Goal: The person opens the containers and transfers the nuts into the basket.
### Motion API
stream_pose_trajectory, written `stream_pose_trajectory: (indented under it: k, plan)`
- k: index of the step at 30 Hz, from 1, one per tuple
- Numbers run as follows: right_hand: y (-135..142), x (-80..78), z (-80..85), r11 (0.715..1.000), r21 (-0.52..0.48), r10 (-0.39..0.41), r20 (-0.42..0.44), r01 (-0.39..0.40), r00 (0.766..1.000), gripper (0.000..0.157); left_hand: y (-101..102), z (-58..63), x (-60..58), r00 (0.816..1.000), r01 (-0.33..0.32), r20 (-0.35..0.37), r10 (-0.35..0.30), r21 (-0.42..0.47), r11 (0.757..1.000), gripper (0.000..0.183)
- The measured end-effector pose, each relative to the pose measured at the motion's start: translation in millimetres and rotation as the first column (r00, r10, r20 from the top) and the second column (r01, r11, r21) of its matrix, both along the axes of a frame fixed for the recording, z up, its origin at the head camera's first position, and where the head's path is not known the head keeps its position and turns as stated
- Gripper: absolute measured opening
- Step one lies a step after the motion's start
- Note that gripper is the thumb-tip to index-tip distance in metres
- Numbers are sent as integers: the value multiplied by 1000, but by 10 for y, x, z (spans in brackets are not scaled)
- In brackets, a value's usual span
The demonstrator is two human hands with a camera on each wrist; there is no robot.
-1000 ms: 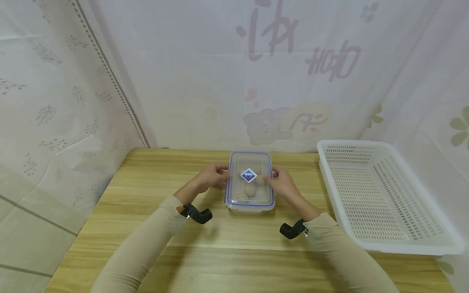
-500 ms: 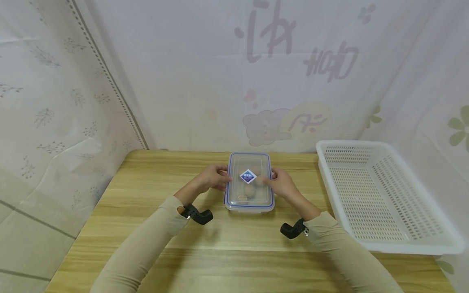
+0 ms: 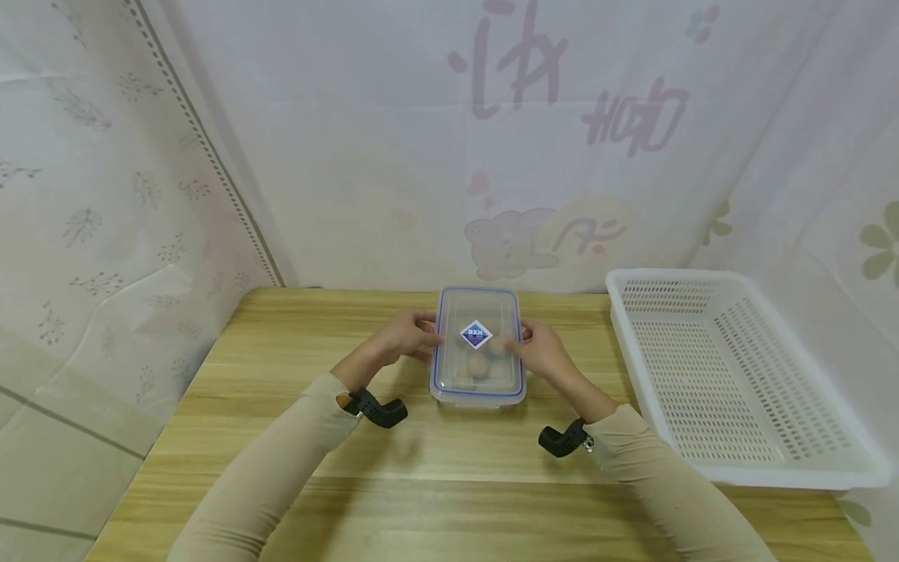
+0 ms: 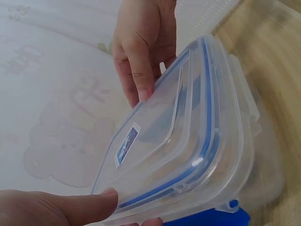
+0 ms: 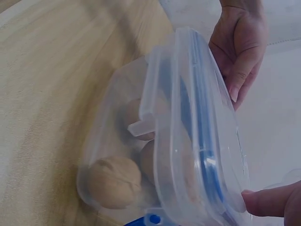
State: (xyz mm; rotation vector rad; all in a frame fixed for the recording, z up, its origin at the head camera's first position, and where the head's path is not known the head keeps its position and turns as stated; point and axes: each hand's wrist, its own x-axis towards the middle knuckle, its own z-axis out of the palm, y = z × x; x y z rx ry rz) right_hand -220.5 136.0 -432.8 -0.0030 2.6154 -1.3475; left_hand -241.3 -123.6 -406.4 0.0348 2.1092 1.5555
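A clear plastic food container (image 3: 481, 403) stands on the table, with several walnuts (image 5: 115, 182) visible through its wall. Its lid (image 3: 485, 301) has a blue seal and a diamond-shaped sticker (image 3: 476, 335). At the lid's left edge my left hand (image 3: 407, 336) grips, thumb on top and fingers down the side. Opposite it, my right hand (image 3: 541, 349) holds the right edge, thumb likewise on the lid. A blue side clip (image 4: 211, 217) hangs loose below the rim in the left wrist view, and a clear end clip (image 5: 149, 96) stands away from the wall in the right wrist view.
A white perforated plastic basket (image 3: 709, 382) sits at the table's right side. Behind the wooden table (image 3: 449, 499) hangs a pale printed curtain (image 3: 365, 140). Black wrist mounts (image 3: 382, 411) project from both forearms.
The lid's far edge has risen slightly in the head view, and the sticker has shifted a little away from me. Both hands keep their hold on the sides.
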Motion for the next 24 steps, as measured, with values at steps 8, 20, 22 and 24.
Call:
stream_pose_trajectory:
  k: [8, 20, 22, 24]
  plan:
    - [56, -9, 155, 999, -32, -10, -8, 10, 1000, 71, 12, 187, 12, 999, 4, -49, -4, 6, 1000, 69]
    - [155, -25, 506, 962, -271, 15, -36, -24, 999, 45, -64, 379, -12, 974, 53, -225, -36, 69, 996, 52]
    - [174, -42, 533, 948, -318, 13, -23, -19, 1000, 43, -77, 391, -24, 968, 53, -250, -33, 73, 996, 47]
    - [194, -59, 552, 935, -353, 10, -6, -12, 1000, 43, -89, 405, -33, 960, 56, -277, -33, 74, 996, 46]
